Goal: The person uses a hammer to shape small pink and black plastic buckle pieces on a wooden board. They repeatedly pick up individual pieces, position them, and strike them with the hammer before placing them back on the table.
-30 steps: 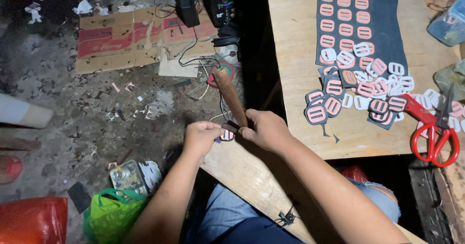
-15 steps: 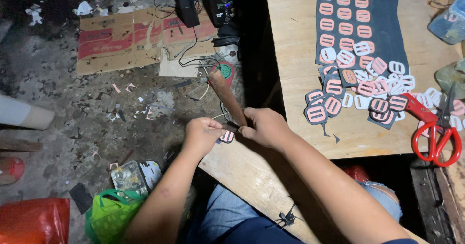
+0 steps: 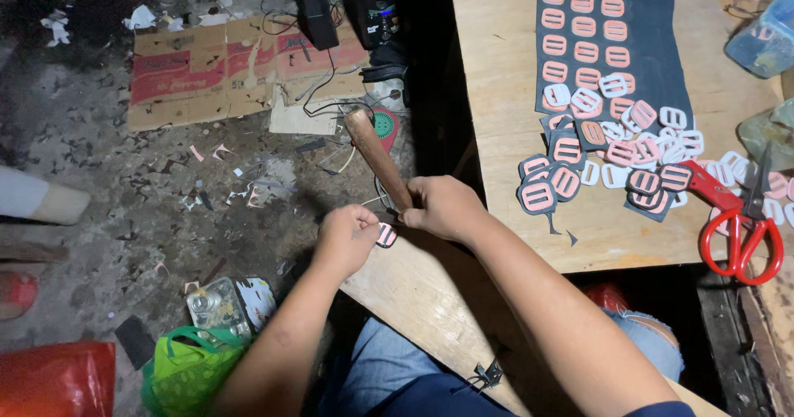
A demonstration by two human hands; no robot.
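Bare plank [image 3: 413, 293] below the hands; scissors [image 3: 738, 227] and cut pieces [image 3: 579, 148] probably crowding the table [image 3: 504, 94].

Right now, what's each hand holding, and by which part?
Right hand grips a wooden tool handle near its lower end. Left hand pinches a small pink buckle piece by its edge.

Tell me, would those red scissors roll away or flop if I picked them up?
Probably not. The red scissors lie flat on the wooden table, and their looped handles look unlikely to roll. The blades look like metal, so they would likely stay stiff, not floppy. They might feel a bit heavy for their size, and the blade tips look pointed.
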